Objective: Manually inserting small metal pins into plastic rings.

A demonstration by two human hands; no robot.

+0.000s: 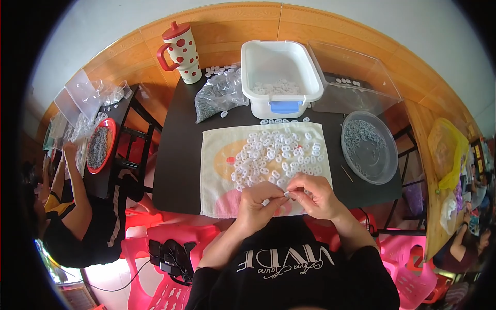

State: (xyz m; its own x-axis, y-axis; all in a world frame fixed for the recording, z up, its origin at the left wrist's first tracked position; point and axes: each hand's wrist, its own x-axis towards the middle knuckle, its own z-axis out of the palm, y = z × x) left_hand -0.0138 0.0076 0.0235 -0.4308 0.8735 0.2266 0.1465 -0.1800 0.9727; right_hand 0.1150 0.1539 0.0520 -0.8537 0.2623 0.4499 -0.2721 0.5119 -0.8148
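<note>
Left hand (pixel 257 205) meets right hand (pixel 316 195), fingers (pixel 272 191) pinched (small pale piece (pixel 287 194) between).

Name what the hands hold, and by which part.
Left hand and right hand together pinch a small whitish piece; which part, I cannot tell.

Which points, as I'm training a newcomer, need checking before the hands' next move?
1. Left bare hand and right bare hand together above the patterned cream cloth: ok.
2. Their hold on a piece: cannot tell, too small.
3. White oval plastic pieces all on the cloth: not ok, some beyond it.
4. Rectangular white plastic tub open: ok.
5. Round clear plastic container holding grey pieces: upright, ok.
</note>
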